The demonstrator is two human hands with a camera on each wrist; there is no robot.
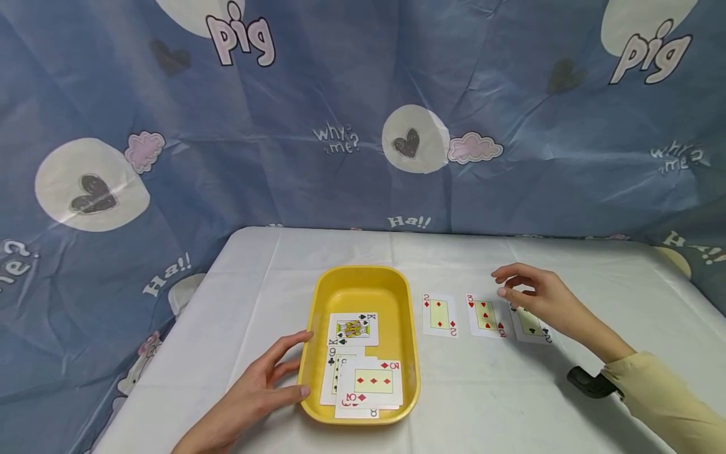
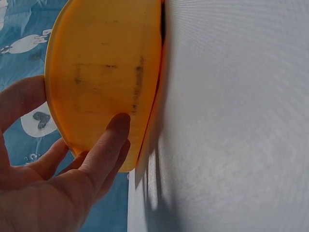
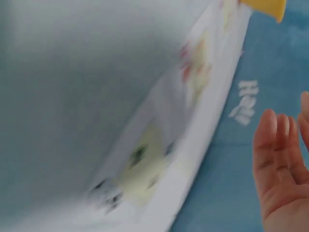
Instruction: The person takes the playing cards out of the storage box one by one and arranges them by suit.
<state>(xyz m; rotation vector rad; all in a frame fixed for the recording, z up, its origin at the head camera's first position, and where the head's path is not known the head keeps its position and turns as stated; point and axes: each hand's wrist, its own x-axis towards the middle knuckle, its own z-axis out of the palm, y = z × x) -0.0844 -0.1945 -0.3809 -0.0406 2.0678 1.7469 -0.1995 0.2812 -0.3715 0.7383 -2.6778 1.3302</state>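
My left hand [image 1: 258, 381] rests its fingertips against the left outer side of a yellow tray [image 1: 413, 353]. In the left wrist view, the fingers [image 2: 104, 150] touch the tray's outer wall [image 2: 106, 92]. My right hand [image 1: 544, 299] hovers above a black-suited club card [image 1: 532, 329], which it partly covers, and holds nothing. In the right wrist view its fingers [image 3: 285, 150] are extended and apart from the cards. Left of that card lie a three of hearts [image 1: 486, 316] and a two of diamonds [image 1: 439, 315].
Inside the tray, a king of spades [image 1: 353, 329] lies above several overlapping cards, with a three of diamonds [image 1: 372, 381] on top. A white cloth [image 1: 482, 403] covers the table. Behind it hangs a blue printed curtain [image 1: 340, 183].
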